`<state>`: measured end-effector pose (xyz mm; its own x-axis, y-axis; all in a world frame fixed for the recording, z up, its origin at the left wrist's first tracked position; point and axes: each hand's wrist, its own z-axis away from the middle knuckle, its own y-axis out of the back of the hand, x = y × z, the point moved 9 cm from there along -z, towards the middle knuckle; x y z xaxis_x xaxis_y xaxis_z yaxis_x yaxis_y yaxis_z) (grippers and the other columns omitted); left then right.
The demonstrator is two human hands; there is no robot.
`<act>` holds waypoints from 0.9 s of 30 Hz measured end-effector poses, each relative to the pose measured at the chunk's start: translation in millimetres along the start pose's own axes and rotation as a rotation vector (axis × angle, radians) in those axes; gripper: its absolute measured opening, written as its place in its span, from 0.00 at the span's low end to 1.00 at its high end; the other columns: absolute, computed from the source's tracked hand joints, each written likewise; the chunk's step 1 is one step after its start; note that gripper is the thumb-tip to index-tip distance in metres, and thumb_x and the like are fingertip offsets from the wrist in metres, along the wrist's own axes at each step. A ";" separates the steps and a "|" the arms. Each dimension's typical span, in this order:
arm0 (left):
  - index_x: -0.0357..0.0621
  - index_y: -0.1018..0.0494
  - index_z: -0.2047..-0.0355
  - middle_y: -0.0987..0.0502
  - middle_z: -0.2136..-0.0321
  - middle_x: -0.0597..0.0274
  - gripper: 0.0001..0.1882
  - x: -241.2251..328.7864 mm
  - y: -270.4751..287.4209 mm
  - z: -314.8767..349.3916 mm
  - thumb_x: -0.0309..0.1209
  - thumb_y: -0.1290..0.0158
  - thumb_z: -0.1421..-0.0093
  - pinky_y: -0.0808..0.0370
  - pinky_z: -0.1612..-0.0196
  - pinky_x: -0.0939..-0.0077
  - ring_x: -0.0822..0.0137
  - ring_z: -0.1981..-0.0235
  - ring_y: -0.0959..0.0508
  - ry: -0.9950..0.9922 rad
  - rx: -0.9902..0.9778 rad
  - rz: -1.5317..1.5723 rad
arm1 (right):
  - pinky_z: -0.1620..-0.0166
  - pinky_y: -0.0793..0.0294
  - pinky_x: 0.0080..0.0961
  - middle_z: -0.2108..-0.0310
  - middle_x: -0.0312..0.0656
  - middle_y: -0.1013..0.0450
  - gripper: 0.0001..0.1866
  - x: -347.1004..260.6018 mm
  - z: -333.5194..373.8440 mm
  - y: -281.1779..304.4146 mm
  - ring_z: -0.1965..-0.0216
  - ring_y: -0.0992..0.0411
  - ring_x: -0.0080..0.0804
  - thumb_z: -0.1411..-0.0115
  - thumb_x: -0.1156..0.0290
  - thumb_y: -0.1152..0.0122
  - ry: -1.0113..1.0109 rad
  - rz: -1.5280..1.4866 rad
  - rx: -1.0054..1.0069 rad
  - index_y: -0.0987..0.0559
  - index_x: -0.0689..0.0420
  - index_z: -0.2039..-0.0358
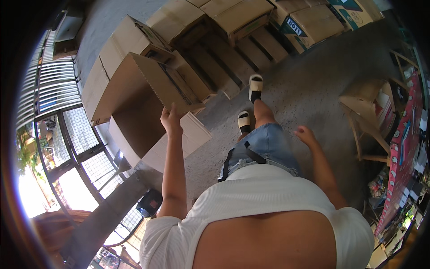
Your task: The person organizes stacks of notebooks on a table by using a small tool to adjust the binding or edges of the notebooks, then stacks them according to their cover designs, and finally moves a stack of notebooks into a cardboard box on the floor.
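At the left, a large open cardboard box (pixel 136 130) lies on its side, its hollow inside showing. My left hand (pixel 171 120) is closed on the edge of its flap, with the fingertips pointing up along the board. A second, paler flap (pixel 188 139) spreads out beneath that wrist. My right hand (pixel 305 135) hangs beside my hip, well apart from any object. Its fingers are curled in, and nothing shows in them.
Several cardboard boxes (pixel 177 20) stand in a curved row ahead, beside wooden pallets (pixel 219 67). To the right are a carton (pixel 365 101) on a wooden frame and a table with a pink patterned cloth (pixel 396 166). Barred windows (pixel 80 130) line the left.
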<state>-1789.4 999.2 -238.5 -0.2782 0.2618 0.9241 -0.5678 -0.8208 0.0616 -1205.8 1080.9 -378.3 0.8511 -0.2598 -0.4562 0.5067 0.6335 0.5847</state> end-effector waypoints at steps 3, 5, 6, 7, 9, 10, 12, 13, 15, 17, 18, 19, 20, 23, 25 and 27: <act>0.34 0.28 0.59 0.24 0.67 0.62 0.14 1.7 -5.8 -5.5 0.31 0.47 0.41 0.27 0.66 0.81 0.74 0.68 0.25 -0.004 -0.007 -0.052 | 0.64 0.29 0.27 0.66 0.44 0.26 0.25 56.6 21.9 -14.9 0.65 0.28 0.33 0.50 0.58 0.36 -0.134 -0.072 -0.018 0.26 0.60 0.56; 0.35 0.28 0.59 0.24 0.68 0.62 0.14 4.7 -15.1 -11.3 0.32 0.46 0.41 0.28 0.69 0.81 0.74 0.70 0.25 -0.010 -0.025 -0.104 | 0.71 0.30 0.28 0.73 0.42 0.27 0.21 111.0 31.9 -39.2 0.73 0.30 0.32 0.50 0.59 0.37 -0.192 -0.194 -0.098 0.25 0.59 0.59; 0.35 0.28 0.60 0.24 0.70 0.63 0.13 6.3 -13.1 -12.6 0.32 0.46 0.41 0.30 0.71 0.82 0.76 0.72 0.26 -0.020 -0.013 -0.138 | 0.73 0.32 0.28 0.75 0.41 0.29 0.19 109.3 43.7 -40.4 0.75 0.31 0.31 0.50 0.60 0.37 -0.286 -0.240 -0.078 0.25 0.59 0.62; 0.35 0.27 0.61 0.24 0.71 0.64 0.13 7.3 -10.8 -13.1 0.32 0.46 0.41 0.31 0.73 0.83 0.77 0.74 0.27 -0.031 0.001 -0.171 | 0.76 0.34 0.28 0.78 0.40 0.30 0.17 107.1 58.8 -42.2 0.78 0.33 0.30 0.50 0.60 0.38 -0.380 -0.284 -0.060 0.24 0.58 0.65; 0.36 0.27 0.63 0.25 0.74 0.67 0.12 5.1 -6.2 -16.3 0.32 0.45 0.42 0.35 0.76 0.84 0.79 0.77 0.30 -0.051 0.011 -0.189 | 0.79 0.37 0.29 0.80 0.38 0.32 0.14 97.0 73.6 -46.8 0.80 0.34 0.29 0.50 0.61 0.39 -0.528 -0.279 -0.075 0.24 0.57 0.69; 0.36 0.27 0.64 0.26 0.75 0.68 0.11 3.4 -2.2 -18.7 0.32 0.45 0.42 0.37 0.77 0.84 0.80 0.78 0.31 -0.062 0.017 -0.199 | 0.79 0.38 0.30 0.81 0.37 0.32 0.13 91.2 74.6 -50.3 0.81 0.35 0.29 0.50 0.61 0.39 -0.577 -0.225 -0.116 0.24 0.57 0.71; 0.36 0.27 0.64 0.27 0.76 0.69 0.11 5.8 -1.0 -20.9 0.32 0.46 0.42 0.37 0.77 0.84 0.81 0.78 0.32 -0.073 0.024 -0.230 | 0.76 0.36 0.31 0.78 0.39 0.30 0.12 87.1 61.3 -57.7 0.78 0.33 0.31 0.51 0.62 0.38 -0.511 -0.123 -0.150 0.24 0.58 0.73; 0.36 0.27 0.64 0.27 0.76 0.70 0.11 6.0 -2.6 -20.5 0.32 0.46 0.42 0.37 0.77 0.84 0.81 0.78 0.33 -0.072 0.022 -0.241 | 0.72 0.33 0.32 0.76 0.42 0.28 0.12 101.3 45.2 -69.3 0.74 0.31 0.33 0.52 0.63 0.37 -0.400 -0.072 -0.144 0.23 0.59 0.73; 0.36 0.27 0.64 0.27 0.76 0.70 0.11 6.1 -4.0 -17.9 0.31 0.46 0.42 0.37 0.76 0.84 0.81 0.77 0.32 -0.100 0.014 -0.190 | 0.69 0.31 0.32 0.73 0.43 0.26 0.14 77.3 30.7 -67.4 0.73 0.29 0.34 0.53 0.62 0.36 -0.275 -0.074 -0.124 0.22 0.60 0.71; 0.34 0.27 0.63 0.26 0.74 0.67 0.11 7.0 -3.9 -14.2 0.31 0.47 0.42 0.35 0.72 0.83 0.80 0.74 0.31 -0.101 0.015 -0.191 | 0.71 0.30 0.31 0.74 0.42 0.26 0.17 43.2 19.6 -53.4 0.75 0.29 0.31 0.51 0.60 0.37 -0.267 -0.187 -0.074 0.22 0.60 0.67; 0.32 0.27 0.63 0.25 0.72 0.65 0.12 7.9 -5.3 -12.7 0.31 0.47 0.41 0.33 0.68 0.82 0.79 0.71 0.30 -0.087 0.013 -0.215 | 0.69 0.30 0.30 0.72 0.43 0.26 0.18 36.1 11.8 -45.9 0.73 0.29 0.32 0.51 0.60 0.37 -0.252 -0.148 -0.036 0.22 0.61 0.65; 0.31 0.27 0.62 0.24 0.70 0.62 0.13 9.2 -6.4 -12.1 0.31 0.48 0.41 0.31 0.65 0.81 0.78 0.69 0.28 -0.072 0.009 -0.240 | 0.66 0.29 0.29 0.70 0.43 0.25 0.20 29.0 4.7 -38.6 0.72 0.28 0.32 0.51 0.60 0.36 -0.237 -0.111 0.002 0.22 0.61 0.63; 0.31 0.27 0.62 0.24 0.70 0.62 0.13 11.7 -5.2 -11.8 0.31 0.48 0.41 0.31 0.65 0.80 0.77 0.69 0.28 -0.086 0.017 -0.263 | 0.64 0.29 0.29 0.68 0.44 0.25 0.21 23.8 -0.9 -32.0 0.70 0.27 0.32 0.51 0.60 0.36 -0.221 -0.071 0.039 0.23 0.62 0.61; 0.30 0.27 0.62 0.24 0.71 0.62 0.13 16.3 -3.6 -11.0 0.30 0.49 0.41 0.31 0.65 0.79 0.77 0.70 0.28 -0.130 0.045 -0.303 | 0.61 0.29 0.28 0.67 0.45 0.25 0.23 10.6 -8.7 -17.7 0.67 0.27 0.33 0.50 0.61 0.36 -0.191 -0.102 0.088 0.24 0.64 0.58; 0.30 0.27 0.63 0.23 0.71 0.62 0.12 17.5 -1.5 -8.0 0.30 0.49 0.41 0.31 0.66 0.79 0.77 0.71 0.28 -0.165 0.075 -0.289 | 0.61 0.29 0.28 0.66 0.45 0.25 0.23 4.3 -0.8 -11.2 0.67 0.27 0.33 0.50 0.61 0.36 -0.191 -0.114 0.093 0.24 0.64 0.57; 0.33 0.27 0.62 0.24 0.70 0.63 0.12 16.0 -2.2 -6.9 0.31 0.48 0.41 0.31 0.65 0.79 0.76 0.69 0.29 -0.153 0.081 -0.276 | 0.58 0.30 0.30 0.64 0.47 0.25 0.24 12.2 5.2 -9.2 0.64 0.27 0.37 0.50 0.59 0.37 -0.219 -0.117 0.074 0.24 0.63 0.57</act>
<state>-1797.9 1008.7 -226.4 0.0011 0.4061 0.9138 -0.5403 -0.7688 0.3422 -1199.4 1068.2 -385.8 0.7916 -0.4844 -0.3724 0.6051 0.5371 0.5876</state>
